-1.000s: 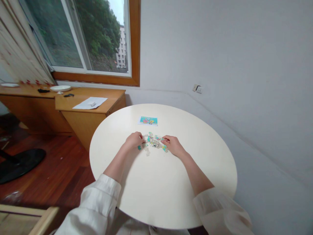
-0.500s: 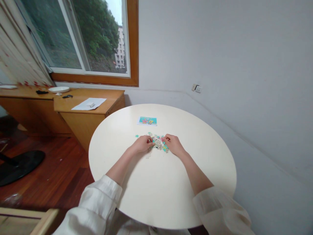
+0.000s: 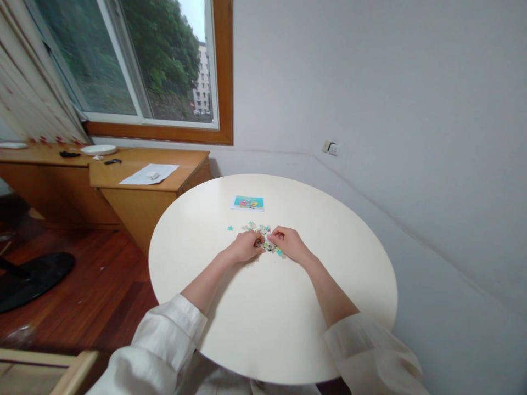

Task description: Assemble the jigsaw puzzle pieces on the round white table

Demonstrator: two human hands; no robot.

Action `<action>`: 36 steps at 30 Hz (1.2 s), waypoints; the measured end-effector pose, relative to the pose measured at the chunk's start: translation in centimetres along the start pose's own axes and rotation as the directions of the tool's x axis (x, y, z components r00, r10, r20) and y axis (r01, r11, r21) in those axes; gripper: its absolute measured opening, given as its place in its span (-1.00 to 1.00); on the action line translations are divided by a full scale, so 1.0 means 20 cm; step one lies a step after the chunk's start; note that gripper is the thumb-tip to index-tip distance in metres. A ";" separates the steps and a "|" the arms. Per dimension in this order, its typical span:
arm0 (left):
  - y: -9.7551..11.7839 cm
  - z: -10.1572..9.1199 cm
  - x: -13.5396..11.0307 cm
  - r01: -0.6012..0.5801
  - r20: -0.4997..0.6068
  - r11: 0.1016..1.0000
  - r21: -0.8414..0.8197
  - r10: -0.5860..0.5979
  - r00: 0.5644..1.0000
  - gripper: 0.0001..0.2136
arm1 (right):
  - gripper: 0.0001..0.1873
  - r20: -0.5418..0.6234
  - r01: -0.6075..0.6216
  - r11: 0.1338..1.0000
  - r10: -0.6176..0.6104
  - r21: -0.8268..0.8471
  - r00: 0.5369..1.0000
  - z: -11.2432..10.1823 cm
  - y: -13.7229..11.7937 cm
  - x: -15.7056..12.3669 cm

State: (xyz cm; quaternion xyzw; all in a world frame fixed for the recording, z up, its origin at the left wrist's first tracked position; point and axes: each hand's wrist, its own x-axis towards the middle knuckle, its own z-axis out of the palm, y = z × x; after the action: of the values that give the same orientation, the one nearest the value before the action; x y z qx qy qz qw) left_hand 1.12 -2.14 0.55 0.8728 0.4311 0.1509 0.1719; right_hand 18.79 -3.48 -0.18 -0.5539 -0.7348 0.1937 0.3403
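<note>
A small heap of jigsaw puzzle pieces [image 3: 269, 248], in white, teal and yellow, lies near the middle of the round white table [image 3: 280, 318]. My left hand [image 3: 247, 246] is at the heap's left side, its fingers curled around several pieces. From the right, my right hand [image 3: 287, 241] reaches in with thumb and fingers pinched together at the heap; what they hold is too small to make out. One teal piece [image 3: 230, 227] lies apart to the left. Beyond the heap rests a picture card [image 3: 248, 203] with cartoon figures on teal.
A wooden cabinet [image 3: 140, 211] stands left of the table, bearing a paper sheet [image 3: 140, 176] with a small white object, and a white plate [image 3: 99, 150]. A wall with a socket [image 3: 333, 148] is behind and to the right. A black round base [image 3: 37, 280] stands on the floor.
My left hand has moved slightly right over the heap, covering more pieces. My right fingertips have shifted a little left, and the pieces between the hands have been stirred.
</note>
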 end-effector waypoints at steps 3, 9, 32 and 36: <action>-0.01 0.01 0.00 -0.007 -0.027 1.000 -0.029 0.007 1.000 -0.84 | -0.74 0.069 0.145 0.986 -0.139 -0.079 0.988 0.00 -0.01 -0.02; -0.03 0.02 0.01 -0.018 -0.077 0.995 -0.095 0.011 0.997 -0.83 | -0.51 0.148 0.187 0.973 -0.167 -0.133 0.975 -0.01 0.00 -0.03; -0.04 0.01 0.04 0.073 -0.184 0.950 -0.302 -0.133 0.974 -0.75 | -0.85 -0.037 0.088 0.996 -0.089 -0.022 0.995 0.01 0.02 0.00; -0.05 0.01 0.04 0.075 -0.196 0.935 -0.347 -0.150 0.969 -0.73 | -0.87 -0.047 0.054 0.998 -0.055 -0.017 0.997 -0.01 -0.02 -0.01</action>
State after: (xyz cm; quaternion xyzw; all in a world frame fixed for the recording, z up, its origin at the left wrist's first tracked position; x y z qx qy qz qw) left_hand 0.98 -1.02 0.14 0.7823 0.4647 0.3074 0.2784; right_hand 18.66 -3.69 0.09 -0.5409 -0.7429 0.1654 0.3581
